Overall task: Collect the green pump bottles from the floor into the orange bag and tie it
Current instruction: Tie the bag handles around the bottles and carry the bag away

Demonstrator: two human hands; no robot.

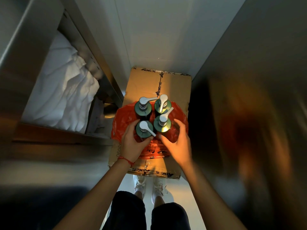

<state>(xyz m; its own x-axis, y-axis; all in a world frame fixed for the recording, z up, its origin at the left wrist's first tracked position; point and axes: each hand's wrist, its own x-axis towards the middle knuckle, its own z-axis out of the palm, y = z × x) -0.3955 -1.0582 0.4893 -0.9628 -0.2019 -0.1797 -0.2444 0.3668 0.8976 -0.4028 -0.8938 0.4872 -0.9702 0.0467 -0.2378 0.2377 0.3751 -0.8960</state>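
Several green pump bottles with silver pump heads stand upright in a tight cluster on the orange bag (pixel 122 117), which lies spread over a taped cardboard box (pixel 142 83). My left hand (pixel 132 146) wraps around the near-left bottle (pixel 144 131) from the left. My right hand (pixel 177 144) curls around the near-right bottle (pixel 162 125), thumb in front and fingers on its right side against the orange plastic. The two far bottles (pixel 143 108) (pixel 162 105) stand free of both hands. The bag's mouth is hidden under the bottles.
A metal shelf at the left holds crumpled white linen (pixel 64 92). A dark metal wall (pixel 249 97) closes the right side and a white wall (pixel 157 30) stands behind the box. My feet in white shoes (pixel 149 186) are just in front of the box.
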